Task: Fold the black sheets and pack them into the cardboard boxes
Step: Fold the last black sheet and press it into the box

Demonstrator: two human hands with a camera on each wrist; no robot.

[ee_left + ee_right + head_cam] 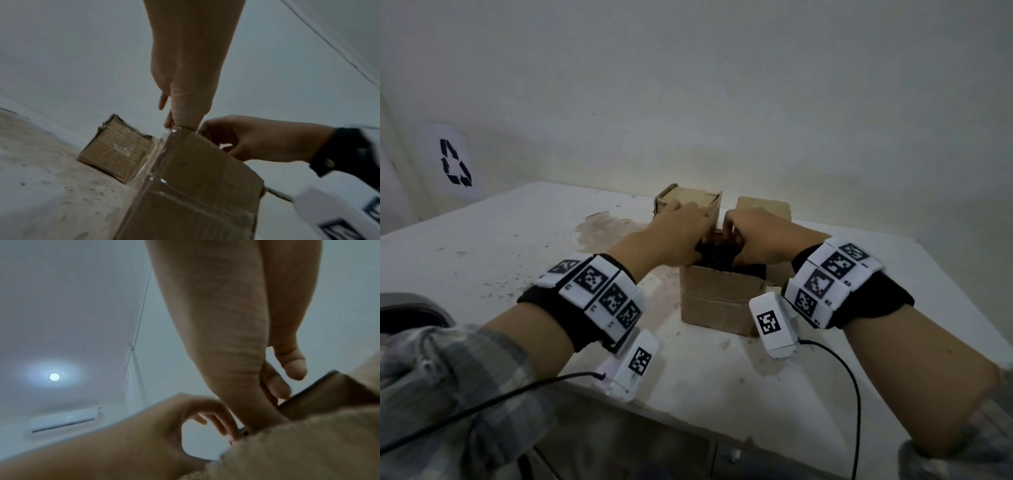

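A black sheet (717,255) sits bunched in the top of the nearest cardboard box (719,301), which is open and stands on the white desk (482,246). Both hands are over this box. The left hand (674,236) and the right hand (760,236) have bent fingers down on the sheet, but I cannot tell if they grip it. Two more boxes (688,202) stand just behind, near the wall.

A black band (887,305) faced with white tiles of black square codes is worn on each wrist; beside each band, a white module (774,323) trails a black cable (849,387). Grey plaid sleeves (448,387) are worn above.
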